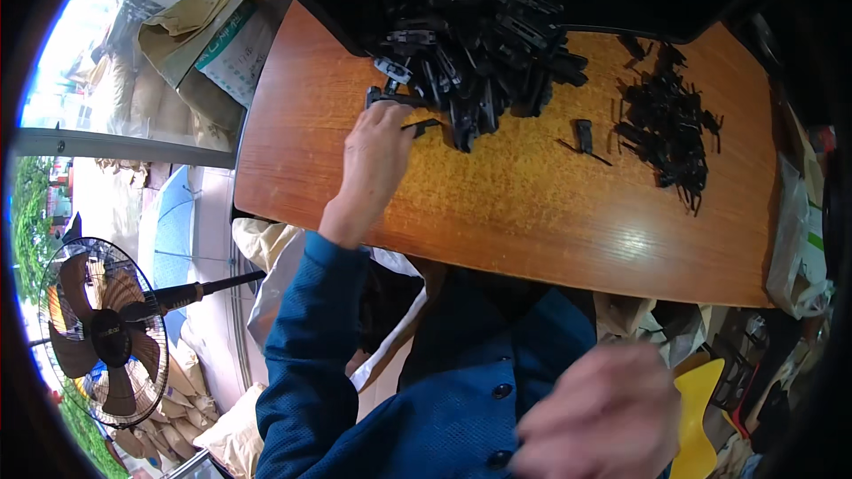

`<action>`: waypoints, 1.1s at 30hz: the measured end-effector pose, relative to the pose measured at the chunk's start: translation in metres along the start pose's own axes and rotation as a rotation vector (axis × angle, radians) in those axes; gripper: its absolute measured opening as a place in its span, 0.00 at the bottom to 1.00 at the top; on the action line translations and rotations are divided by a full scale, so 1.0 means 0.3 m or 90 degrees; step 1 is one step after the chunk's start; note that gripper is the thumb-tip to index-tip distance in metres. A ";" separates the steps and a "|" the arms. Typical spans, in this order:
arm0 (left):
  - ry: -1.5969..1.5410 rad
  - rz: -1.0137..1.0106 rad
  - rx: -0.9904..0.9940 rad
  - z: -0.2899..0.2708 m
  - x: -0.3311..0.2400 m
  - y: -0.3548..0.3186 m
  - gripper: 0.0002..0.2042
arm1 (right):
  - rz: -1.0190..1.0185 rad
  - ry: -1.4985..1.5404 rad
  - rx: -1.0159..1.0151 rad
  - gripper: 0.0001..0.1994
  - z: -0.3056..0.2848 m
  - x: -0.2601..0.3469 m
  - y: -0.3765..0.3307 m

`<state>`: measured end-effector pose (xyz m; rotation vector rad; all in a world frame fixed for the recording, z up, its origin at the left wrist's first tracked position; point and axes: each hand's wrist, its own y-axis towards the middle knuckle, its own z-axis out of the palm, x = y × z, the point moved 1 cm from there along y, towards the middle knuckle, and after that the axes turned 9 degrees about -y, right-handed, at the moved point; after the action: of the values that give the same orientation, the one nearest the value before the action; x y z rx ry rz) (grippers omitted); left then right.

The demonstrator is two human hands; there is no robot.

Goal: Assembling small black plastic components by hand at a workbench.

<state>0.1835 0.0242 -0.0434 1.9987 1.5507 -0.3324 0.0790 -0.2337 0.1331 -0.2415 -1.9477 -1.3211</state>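
Observation:
My left hand (377, 146) is at the left edge of a heap of black plastic parts (484, 49) on the wooden table. Its fingers curl closed over a black plastic part (383, 98), and the fingertips are partly hidden. A short dark piece (422, 128) pokes out beside that hand. Near my body, below the table's front edge, my right hand (608, 417) is smeared by motion, so its fingers cannot be read. One small black part with thin prongs (583, 136) lies alone between the heap and a second pile of thin black pieces (667, 124) on the right.
The wooden table (532, 222) has a curved front edge close to my body. A dark panel overhangs its far side. Left of it stand a fan (111, 337) and paper sacks (200, 27). Plastic bags (796, 248) hang at the right end, above a yellow object (697, 421).

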 end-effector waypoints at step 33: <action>-0.787 -0.200 -0.018 0.052 -0.346 -0.376 0.04 | 0.223 -0.663 -0.020 0.10 0.190 -0.258 -0.292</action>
<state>0.0488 -0.0503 -0.0342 1.0395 0.9686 -1.3374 0.0586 -0.2048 0.0078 -1.4461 -2.5087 -1.0550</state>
